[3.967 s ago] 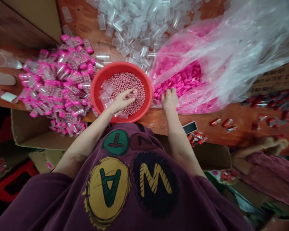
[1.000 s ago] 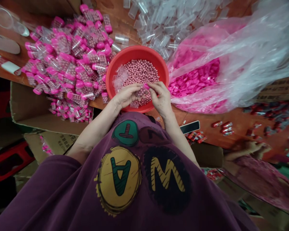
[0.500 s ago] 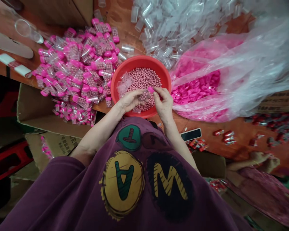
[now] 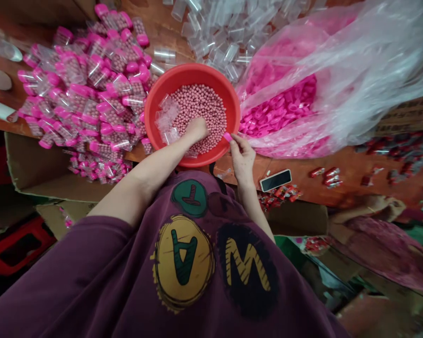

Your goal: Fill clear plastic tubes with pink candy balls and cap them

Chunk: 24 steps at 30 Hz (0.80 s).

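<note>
My left hand [image 4: 198, 129] is down in the pink beads [image 4: 213, 110] inside a red bowl [image 4: 193, 71]. Its knuckles are curled and its fingertips are sunk out of sight, so what it grips is hidden. Just off the bowl's right rim, my right hand [image 4: 242, 152] pinches a small pink cap [image 4: 227, 136] between thumb and fingers. Several clear empty containers [image 4: 167, 112] lie on the beads at the bowl's left side.
Filled, pink-capped containers [image 4: 88, 94] are heaped left of the bowl, above an open cardboard box [image 4: 38, 173]. Clear containers [image 4: 229, 28] lie behind. A plastic bag of pink caps [image 4: 289, 105] sits to the right, near a phone [image 4: 275, 180]. Another person's hand [image 4: 391, 206] is at far right.
My left hand, holding a clear container of beads earlier, has gone down into the beads. My right hand has drawn away from it to the rim, still pinching a pink cap. The view has shifted.
</note>
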Each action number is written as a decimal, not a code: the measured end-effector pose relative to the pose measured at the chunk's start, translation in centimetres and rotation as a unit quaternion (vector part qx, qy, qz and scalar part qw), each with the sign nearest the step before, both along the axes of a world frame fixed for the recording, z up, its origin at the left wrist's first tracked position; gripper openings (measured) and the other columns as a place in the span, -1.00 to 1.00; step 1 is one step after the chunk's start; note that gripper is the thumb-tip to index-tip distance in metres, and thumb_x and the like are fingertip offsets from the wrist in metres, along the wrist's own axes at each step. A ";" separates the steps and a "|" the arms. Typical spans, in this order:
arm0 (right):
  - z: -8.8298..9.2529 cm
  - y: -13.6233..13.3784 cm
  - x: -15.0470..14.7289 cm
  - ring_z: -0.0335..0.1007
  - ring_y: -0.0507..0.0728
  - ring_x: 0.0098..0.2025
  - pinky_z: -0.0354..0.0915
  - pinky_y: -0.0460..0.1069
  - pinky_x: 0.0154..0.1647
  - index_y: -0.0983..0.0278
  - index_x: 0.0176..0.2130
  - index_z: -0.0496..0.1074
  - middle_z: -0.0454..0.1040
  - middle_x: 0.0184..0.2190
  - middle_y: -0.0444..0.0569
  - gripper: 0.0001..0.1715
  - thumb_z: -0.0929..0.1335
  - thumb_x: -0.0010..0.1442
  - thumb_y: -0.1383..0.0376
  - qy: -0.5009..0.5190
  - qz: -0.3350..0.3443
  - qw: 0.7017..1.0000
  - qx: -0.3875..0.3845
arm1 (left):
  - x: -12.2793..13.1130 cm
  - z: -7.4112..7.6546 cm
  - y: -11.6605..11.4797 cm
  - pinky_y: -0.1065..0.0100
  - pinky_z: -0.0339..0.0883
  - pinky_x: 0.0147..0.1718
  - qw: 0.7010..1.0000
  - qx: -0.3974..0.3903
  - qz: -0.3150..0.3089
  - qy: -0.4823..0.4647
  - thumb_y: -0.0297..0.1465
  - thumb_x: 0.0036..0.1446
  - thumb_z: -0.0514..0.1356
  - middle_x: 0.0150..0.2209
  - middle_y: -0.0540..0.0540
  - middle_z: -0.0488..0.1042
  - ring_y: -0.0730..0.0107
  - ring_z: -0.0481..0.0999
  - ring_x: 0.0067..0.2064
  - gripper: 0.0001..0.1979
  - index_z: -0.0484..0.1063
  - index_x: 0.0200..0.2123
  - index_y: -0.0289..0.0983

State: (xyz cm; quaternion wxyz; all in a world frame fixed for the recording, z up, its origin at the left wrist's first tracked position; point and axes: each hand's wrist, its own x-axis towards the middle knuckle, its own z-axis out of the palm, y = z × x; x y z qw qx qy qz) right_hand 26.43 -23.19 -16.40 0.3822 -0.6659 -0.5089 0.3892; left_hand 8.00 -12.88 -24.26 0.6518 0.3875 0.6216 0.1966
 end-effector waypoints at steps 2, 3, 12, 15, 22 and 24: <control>-0.1 -1.4 -0.1 0.59 0.12 -0.12 0.56 0.17 0.08 0.19 0.05 0.67 0.69 -0.10 0.02 -0.52 0.41 0.41 -0.07 0.008 -0.024 1.000 -0.013 | 1.2 -0.7 0.4 -0.01 0.27 0.29 0.997 0.005 -0.020 0.069 -0.71 -0.12 0.30 -0.42 -0.18 0.50 -0.11 0.48 0.18 -0.72 0.38 -0.58 -0.23; -0.2 -2.0 -0.2 0.58 0.11 -0.16 0.56 0.15 0.03 0.20 0.05 0.67 0.69 -0.12 0.02 -0.52 0.41 0.41 -0.07 0.011 -0.034 0.999 -0.021 | 1.7 -0.9 0.5 -0.04 0.24 0.32 0.994 0.013 -0.037 0.104 -0.68 -0.09 0.29 -0.34 -0.23 0.56 -0.12 0.48 0.21 -0.76 0.41 -0.56 -0.23; -0.7 -3.8 -1.0 0.50 0.06 -0.27 0.53 0.04 -0.13 0.21 0.02 0.66 0.67 -0.14 0.00 -0.40 0.41 0.37 -0.20 0.027 -0.075 0.996 -0.044 | -0.1 2.4 -1.3 0.33 0.43 0.06 0.991 -0.049 0.067 -0.104 -0.65 -0.06 0.35 -0.29 -0.03 0.63 0.37 0.57 -0.16 -0.80 0.60 -0.32 -0.33; -0.3 -2.0 -1.1 0.51 0.06 -0.24 0.56 0.07 -0.07 0.21 0.06 0.65 0.67 -0.10 0.02 -0.43 0.41 0.39 -0.16 0.033 -0.053 0.998 -0.023 | -2.3 5.5 -1.7 0.39 0.45 0.01 0.976 -0.052 0.089 -0.190 -0.66 -0.05 0.39 -0.27 -0.01 0.64 0.47 0.57 -0.22 -0.76 0.61 -0.26 -0.35; 2.2 4.4 -2.9 0.59 0.17 0.03 0.55 0.22 0.18 0.14 0.11 0.61 0.67 0.03 0.03 -0.53 0.38 0.45 -0.09 0.031 0.037 0.997 0.063 | -5.2 11.0 -2.8 0.33 0.59 -0.17 0.939 -0.085 0.126 -0.309 -0.53 0.07 0.46 -0.18 -0.02 0.66 0.41 0.66 -0.21 -0.70 0.59 -0.10 -0.27; 2.9 5.5 -3.5 0.59 0.19 0.09 0.53 0.26 0.24 0.14 0.14 0.60 0.66 0.07 0.04 -0.53 0.37 0.48 -0.08 0.019 0.071 0.994 0.085 | -5.5 11.7 -3.1 0.34 0.59 -0.19 0.939 -0.078 0.129 -0.309 -0.52 0.10 0.47 -0.14 -0.05 0.66 0.44 0.65 -0.21 -0.70 0.59 -0.09 -0.28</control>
